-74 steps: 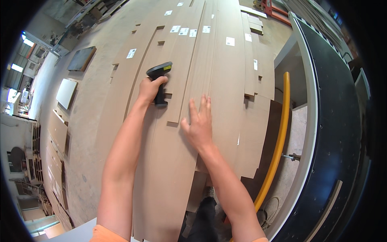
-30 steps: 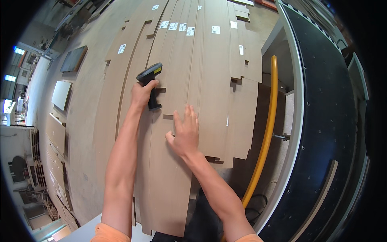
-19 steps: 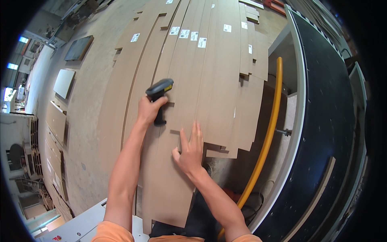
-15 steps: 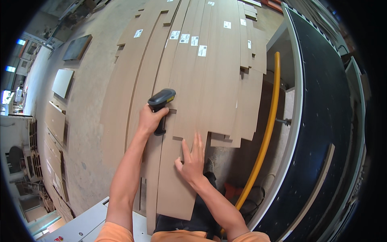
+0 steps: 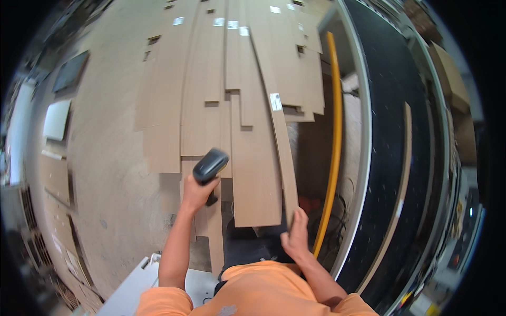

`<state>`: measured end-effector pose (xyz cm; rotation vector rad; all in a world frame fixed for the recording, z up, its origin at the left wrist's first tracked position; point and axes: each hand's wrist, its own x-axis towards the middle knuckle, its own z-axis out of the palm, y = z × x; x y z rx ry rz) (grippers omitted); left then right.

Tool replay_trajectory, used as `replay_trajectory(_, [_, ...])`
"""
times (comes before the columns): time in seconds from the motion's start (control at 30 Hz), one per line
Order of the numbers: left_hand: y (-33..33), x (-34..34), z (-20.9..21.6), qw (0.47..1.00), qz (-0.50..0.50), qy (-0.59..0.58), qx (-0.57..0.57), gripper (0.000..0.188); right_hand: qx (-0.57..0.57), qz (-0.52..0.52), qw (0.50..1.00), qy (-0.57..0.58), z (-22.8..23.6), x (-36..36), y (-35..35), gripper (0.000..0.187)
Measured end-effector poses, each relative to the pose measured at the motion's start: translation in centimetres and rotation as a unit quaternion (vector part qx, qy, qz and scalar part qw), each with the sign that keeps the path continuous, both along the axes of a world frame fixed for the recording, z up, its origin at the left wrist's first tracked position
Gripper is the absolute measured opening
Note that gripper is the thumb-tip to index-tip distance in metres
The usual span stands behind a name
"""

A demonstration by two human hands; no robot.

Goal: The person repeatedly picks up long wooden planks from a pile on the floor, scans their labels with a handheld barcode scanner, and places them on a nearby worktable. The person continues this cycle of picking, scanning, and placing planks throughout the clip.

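Observation:
In my left hand (image 5: 197, 194) is a black handheld barcode scanner (image 5: 211, 166), gripped by its handle above the boards. My right hand (image 5: 297, 235) has its fingers wrapped round the near end of a long, narrow wood-coloured board (image 5: 285, 163). A white label (image 5: 275, 101) is stuck on that board. Its far part lies along the other boards, slightly slanted. Just left of it is a wider board (image 5: 256, 179) whose near end reaches close to my body. Several more labelled boards (image 5: 203, 124) lie side by side beyond my hands, their ends staggered.
To my right, a yellow rail (image 5: 336, 142) runs beside a machine with a black bed (image 5: 387, 131); a thin strip (image 5: 403, 181) lies on that bed. Cables lie under the rail. Loose panels (image 5: 56, 120) are on the floor at left. A white surface (image 5: 129, 289) stands at lower left.
My right hand has left the board surface, moved right and nearer, and taken hold of the narrow board's end. The left hand still holds the barcode scanner. The view has shifted.

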<state>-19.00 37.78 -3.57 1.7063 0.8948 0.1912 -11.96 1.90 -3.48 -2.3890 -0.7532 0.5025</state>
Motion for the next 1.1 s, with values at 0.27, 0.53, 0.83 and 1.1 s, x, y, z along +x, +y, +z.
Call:
replay_trajectory(0.27, [-5.6, -7.6, 3.6, 0.994, -0.111, -0.001, -0.019, 0.020, -0.154, -0.131, 0.979, -0.013, 12.1, -0.6, -4.3, 0.072])
replay_trajectory(0.53, [-12.5, -4.7, 16.7, 0.929, -0.340, -0.095, 0.116, 0.020, -0.147, -0.139, 0.967, -0.153, 15.3, -2.4, -10.3, 0.059])
replay_trajectory(0.83, [-27.2, -2.9, 26.2, 0.849, -0.520, -0.048, 0.082, 0.030, -0.088, -0.173, 0.950, -0.244, 19.6, -8.7, -24.9, 0.067])
replay_trajectory(1.1, [-38.8, -1.6, 29.9, 0.817, -0.571, -0.031, 0.078, 0.020, -0.057, -0.259, 0.924, -0.276, 19.8, -13.1, -34.6, 0.065])
